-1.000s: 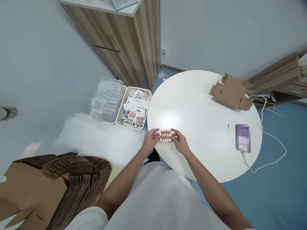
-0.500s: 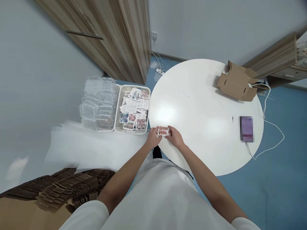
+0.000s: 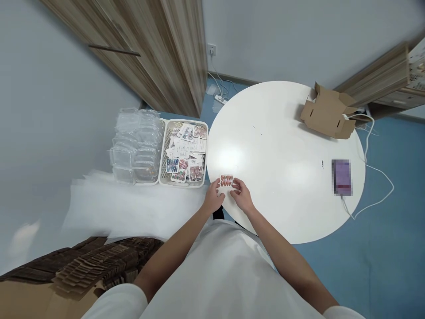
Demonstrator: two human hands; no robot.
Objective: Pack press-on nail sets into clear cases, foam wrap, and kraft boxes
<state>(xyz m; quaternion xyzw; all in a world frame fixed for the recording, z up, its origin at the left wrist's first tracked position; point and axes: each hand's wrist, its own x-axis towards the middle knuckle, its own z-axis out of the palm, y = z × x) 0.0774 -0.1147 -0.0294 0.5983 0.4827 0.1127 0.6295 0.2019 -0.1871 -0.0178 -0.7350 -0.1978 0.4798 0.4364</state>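
Note:
A small white card of red press-on nails [image 3: 227,180] sits at the near left edge of the round white table [image 3: 282,150]. My left hand [image 3: 213,196] pinches its left side and my right hand [image 3: 241,193] pinches its right side. Both hands have their fingers curled round the card's edges. Just to the left, a white perforated basket [image 3: 183,153] holds several more nail cards and printed slips.
Stacked clear plastic boxes [image 3: 136,146] stand left of the basket. White foam sheets [image 3: 133,210] lie nearer me, and flat cardboard blanks [image 3: 83,266] are piled at lower left. An open cardboard box [image 3: 328,113] and a purple phone [image 3: 341,177] with a cable rest on the table's right side.
The view has dipped and turned slightly left. My hands and the nail card have shifted a little left and closer together on the table edge.

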